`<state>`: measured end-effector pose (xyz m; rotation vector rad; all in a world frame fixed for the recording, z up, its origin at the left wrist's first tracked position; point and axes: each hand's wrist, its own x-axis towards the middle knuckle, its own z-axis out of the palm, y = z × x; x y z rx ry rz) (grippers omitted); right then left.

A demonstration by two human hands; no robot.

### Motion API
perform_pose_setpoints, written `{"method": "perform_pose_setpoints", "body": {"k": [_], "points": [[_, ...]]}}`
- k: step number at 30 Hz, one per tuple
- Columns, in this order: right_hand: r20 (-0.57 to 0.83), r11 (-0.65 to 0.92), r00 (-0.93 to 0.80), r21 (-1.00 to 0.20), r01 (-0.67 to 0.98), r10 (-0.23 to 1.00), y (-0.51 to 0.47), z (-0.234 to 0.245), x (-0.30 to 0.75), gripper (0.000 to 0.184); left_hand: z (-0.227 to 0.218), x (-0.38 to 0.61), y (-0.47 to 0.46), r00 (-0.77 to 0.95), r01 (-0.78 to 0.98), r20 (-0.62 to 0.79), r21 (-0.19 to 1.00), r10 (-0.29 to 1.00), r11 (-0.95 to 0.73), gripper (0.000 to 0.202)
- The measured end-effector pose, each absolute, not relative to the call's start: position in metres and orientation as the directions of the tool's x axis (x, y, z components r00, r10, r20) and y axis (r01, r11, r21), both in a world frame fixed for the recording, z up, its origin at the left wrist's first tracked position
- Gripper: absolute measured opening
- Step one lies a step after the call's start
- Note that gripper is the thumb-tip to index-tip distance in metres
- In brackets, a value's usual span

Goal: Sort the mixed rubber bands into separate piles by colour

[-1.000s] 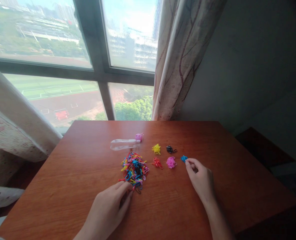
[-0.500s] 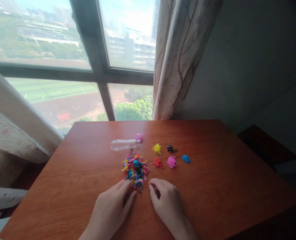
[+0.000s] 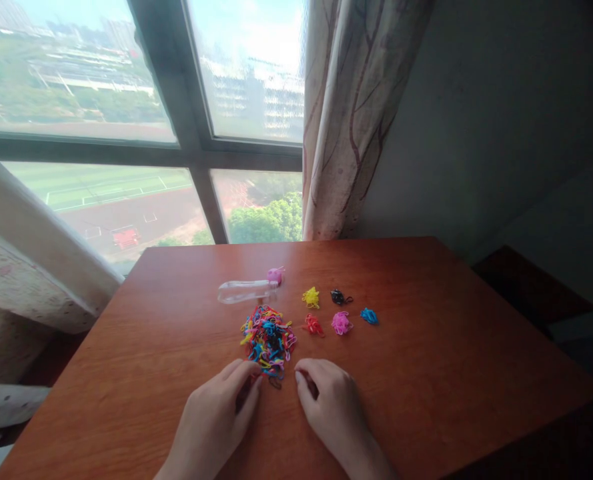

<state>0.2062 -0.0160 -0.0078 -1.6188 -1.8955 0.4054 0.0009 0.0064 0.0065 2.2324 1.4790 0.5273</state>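
Note:
A mixed heap of small coloured rubber bands (image 3: 267,337) lies on the table in front of me. My left hand (image 3: 221,407) rests at the heap's near left edge, thumb and index fingertips drawn together; whatever is between them is too small to make out. Just right of the heap, my right hand (image 3: 330,403) is curled on the tabletop, its thumb against the index finger, and its inside is hidden. Between the hands lies a dark loose band (image 3: 275,383). Sorted bands form a red pile (image 3: 314,325), a pink pile (image 3: 342,323), a yellow pile (image 3: 311,297), a black pile (image 3: 338,297) and a blue pile (image 3: 369,316).
Behind the heap a clear plastic bottle (image 3: 243,291) lies on its side, with a pink cap-like piece (image 3: 275,275) near its mouth. The brown wooden table (image 3: 426,347) reaches to a window (image 3: 256,153) with a curtain (image 3: 361,127) beside it.
My left hand has shifted slightly left, and its thumb and index fingertips have come closer together. My right hand stays nearly in place. The whole view has turned a little.

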Motion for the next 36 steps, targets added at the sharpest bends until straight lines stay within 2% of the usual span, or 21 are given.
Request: {"method": "perform_pose_setpoints", "body": {"k": [8,10,15,18,28,34,36], "points": [[0.237,0.204,-0.074,-0.590,0.781,0.969,-0.018,-0.008,0.206,0.017,0.010,0.000,0.009,0.363,0.764,0.127,0.527,0.923,-0.373,0.016],[0.240,0.206,-0.075,-0.587,0.783,0.968,-0.018,-0.008,0.206,0.017,0.010,-0.001,0.010,0.372,0.788,0.143,0.473,0.917,-0.394,0.017],[0.245,0.213,-0.080,-0.586,0.782,0.966,-0.017,-0.007,0.206,0.017,0.008,-0.008,0.008,0.443,0.847,0.186,0.233,0.877,-0.477,0.025],[0.240,0.208,-0.076,-0.591,0.779,0.968,-0.016,-0.007,0.206,0.016,0.012,-0.014,0.008,0.458,0.860,0.140,0.179,0.878,-0.477,0.029],[0.216,0.191,-0.071,-0.609,0.769,0.974,-0.017,-0.007,0.206,0.016,0.043,-0.010,0.022,0.476,0.826,0.093,0.295,0.875,-0.480,0.023],[0.205,0.193,-0.081,-0.618,0.762,0.975,-0.018,-0.007,0.206,0.016,0.060,0.036,0.050,0.537,0.801,0.034,0.295,0.843,-0.522,0.016],[0.208,0.190,-0.073,-0.629,0.754,0.975,-0.018,-0.008,0.206,0.016,0.065,0.054,0.062,0.546,0.809,0.007,0.254,0.838,-0.530,0.018]]}}
